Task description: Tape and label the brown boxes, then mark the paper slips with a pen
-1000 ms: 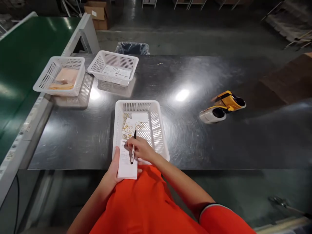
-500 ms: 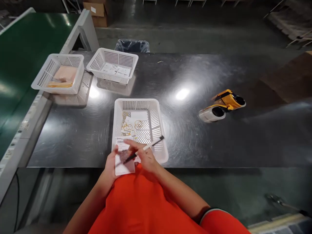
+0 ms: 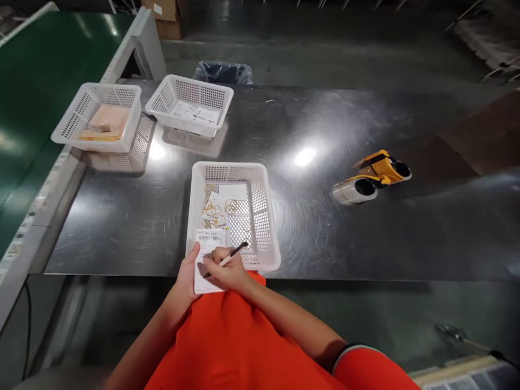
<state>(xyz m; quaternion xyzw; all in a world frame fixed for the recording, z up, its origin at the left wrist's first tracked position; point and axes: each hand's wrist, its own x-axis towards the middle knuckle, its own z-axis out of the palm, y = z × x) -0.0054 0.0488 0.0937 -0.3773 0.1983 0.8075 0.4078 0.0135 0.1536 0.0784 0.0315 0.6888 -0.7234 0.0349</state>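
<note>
My left hand (image 3: 186, 275) grips a white printed paper slip (image 3: 208, 286) with a barcode near its top, thumb along the left edge. In my right hand (image 3: 228, 272) is a black-and-white pen (image 3: 228, 259), its dark tip down on or just over the lower part of the slip. Directly beyond my hands stands a white plastic basket (image 3: 273, 244). Inside it lie white paper tags (image 3: 232, 191) and several yellow elastic bands (image 3: 231, 205). The slip covers part of the basket's near left corner.
Far left, one white basket (image 3: 60, 135) holds pinkish and yellow packets; another basket (image 3: 227, 103) beside it holds papers. A yellow-and-white handheld device (image 3: 374, 177) rests right on the metal table (image 3: 309, 227). A green conveyor (image 3: 44, 65) runs along the left; a lined bin (image 3: 227, 73) stands behind.
My right hand has shifted slightly left and closed into a writing grip. The pen has turned steeper, its tip now at the slip. The slip stays in my left hand.
</note>
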